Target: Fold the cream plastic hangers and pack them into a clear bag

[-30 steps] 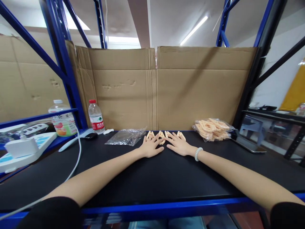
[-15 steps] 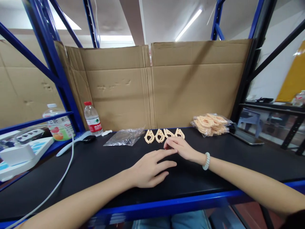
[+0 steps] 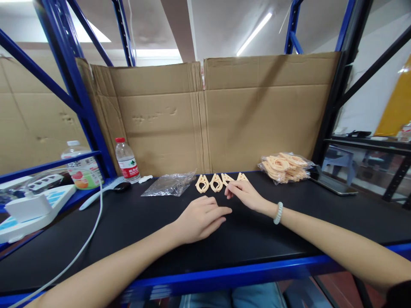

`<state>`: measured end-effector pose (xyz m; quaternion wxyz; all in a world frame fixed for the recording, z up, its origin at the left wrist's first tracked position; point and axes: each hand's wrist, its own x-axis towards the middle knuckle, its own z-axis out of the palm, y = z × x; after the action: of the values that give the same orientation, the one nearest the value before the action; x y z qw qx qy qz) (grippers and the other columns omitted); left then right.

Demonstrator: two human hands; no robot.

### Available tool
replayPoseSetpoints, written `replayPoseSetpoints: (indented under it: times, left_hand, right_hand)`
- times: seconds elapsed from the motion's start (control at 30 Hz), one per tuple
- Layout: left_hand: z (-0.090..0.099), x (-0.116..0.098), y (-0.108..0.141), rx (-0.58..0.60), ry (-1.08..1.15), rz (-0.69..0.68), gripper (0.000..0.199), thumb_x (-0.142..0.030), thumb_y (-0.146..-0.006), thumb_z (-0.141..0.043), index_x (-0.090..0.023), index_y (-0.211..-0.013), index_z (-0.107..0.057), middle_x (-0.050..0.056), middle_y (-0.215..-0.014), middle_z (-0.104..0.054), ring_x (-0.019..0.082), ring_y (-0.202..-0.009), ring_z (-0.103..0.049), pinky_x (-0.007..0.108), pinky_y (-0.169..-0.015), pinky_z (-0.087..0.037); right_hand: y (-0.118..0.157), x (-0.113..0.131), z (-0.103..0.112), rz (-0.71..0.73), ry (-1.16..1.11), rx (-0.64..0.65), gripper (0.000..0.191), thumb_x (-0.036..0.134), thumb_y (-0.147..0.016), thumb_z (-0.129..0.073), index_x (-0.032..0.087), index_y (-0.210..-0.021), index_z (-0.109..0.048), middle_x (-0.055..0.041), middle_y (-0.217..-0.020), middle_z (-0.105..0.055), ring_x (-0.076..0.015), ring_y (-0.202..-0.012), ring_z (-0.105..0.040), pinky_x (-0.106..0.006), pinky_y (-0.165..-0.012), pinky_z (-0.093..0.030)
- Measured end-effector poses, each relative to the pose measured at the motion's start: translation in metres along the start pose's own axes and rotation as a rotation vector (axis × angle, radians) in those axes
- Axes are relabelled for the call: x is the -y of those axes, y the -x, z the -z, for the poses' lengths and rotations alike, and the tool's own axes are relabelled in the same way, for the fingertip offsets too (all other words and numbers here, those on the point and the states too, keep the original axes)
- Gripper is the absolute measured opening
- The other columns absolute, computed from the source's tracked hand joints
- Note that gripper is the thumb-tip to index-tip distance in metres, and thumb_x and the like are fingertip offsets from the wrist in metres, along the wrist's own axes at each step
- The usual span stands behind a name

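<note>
Four tan clip-shaped pieces (image 3: 198,184) are lying in a row on the bench (image 3: 257,244). The left hand (image 3: 201,220) is staying short of them, loosely bent, apparently empty; the right hand (image 3: 244,194) is curling and partly hiding the two rightmost, its grip impossible to tell. Those close fingers are risking a knocked row; the white cable (image 3: 96,229) is risking a snag on the left forearm. A clear plastic bag (image 3: 170,185) and a filled bag (image 3: 285,167) are flanking the row; cardboard (image 3: 257,124) is blocking further reach.
</note>
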<state>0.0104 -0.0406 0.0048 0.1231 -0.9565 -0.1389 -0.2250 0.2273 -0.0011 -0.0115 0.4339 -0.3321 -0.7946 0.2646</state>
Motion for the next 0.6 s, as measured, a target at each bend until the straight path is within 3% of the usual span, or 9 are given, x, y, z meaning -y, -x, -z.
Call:
replayPoseSetpoints:
  times: [0.07, 0.3, 0.4, 0.6]
  left_hand:
    - [-0.005, 0.008, 0.002, -0.04, -0.036, 0.086, 0.03, -0.014, -0.09, -0.036, -0.017, -0.106, -0.062, 0.005, -0.07, -0.06, 0.017, -0.066, -0.055, 0.029, -0.065, -0.043]
    - [-0.016, 0.038, 0.012, -0.146, 0.094, 0.434, 0.025, -0.005, -0.069, -0.043, -0.02, -0.082, -0.057, -0.008, -0.048, -0.037, 0.011, -0.048, -0.041, 0.022, -0.059, -0.036]
    - [-0.015, 0.046, 0.013, -0.146, 0.152, 0.548, 0.024, -0.006, -0.063, -0.042, -0.02, -0.079, -0.053, -0.009, -0.046, -0.032, 0.011, -0.045, -0.038, 0.022, -0.055, -0.031]
    - [-0.007, 0.05, 0.014, -0.173, 0.197, 0.668, 0.016, -0.011, -0.068, -0.039, -0.021, -0.078, -0.045, -0.008, -0.049, -0.033, 0.013, -0.046, -0.036, 0.023, -0.052, -0.027]
  right_hand:
    - [0.0, 0.0, 0.0, 0.003, -0.004, 0.007, 0.038, 0.039, -0.093, -0.041, 0.015, -0.07, -0.06, -0.0024, -0.068, -0.061, -0.0137, -0.066, -0.058, -0.028, -0.066, -0.047]
    - [0.0, -0.001, 0.0, -0.01, 0.034, -0.009, 0.035, 0.033, -0.092, -0.041, 0.016, -0.069, -0.061, -0.002, -0.066, -0.061, -0.0146, -0.066, -0.057, -0.028, -0.066, -0.045]
    - [0.0, 0.0, 0.0, -0.016, 0.034, -0.008, 0.034, 0.032, -0.092, -0.04, 0.017, -0.069, -0.06, -0.0023, -0.065, -0.061, -0.0147, -0.066, -0.058, -0.027, -0.066, -0.045]
    - [0.001, 0.002, 0.0, -0.031, 0.022, -0.003, 0.033, 0.033, -0.091, -0.041, 0.017, -0.069, -0.06, -0.0028, -0.066, -0.061, -0.0148, -0.065, -0.058, -0.028, -0.066, -0.045]
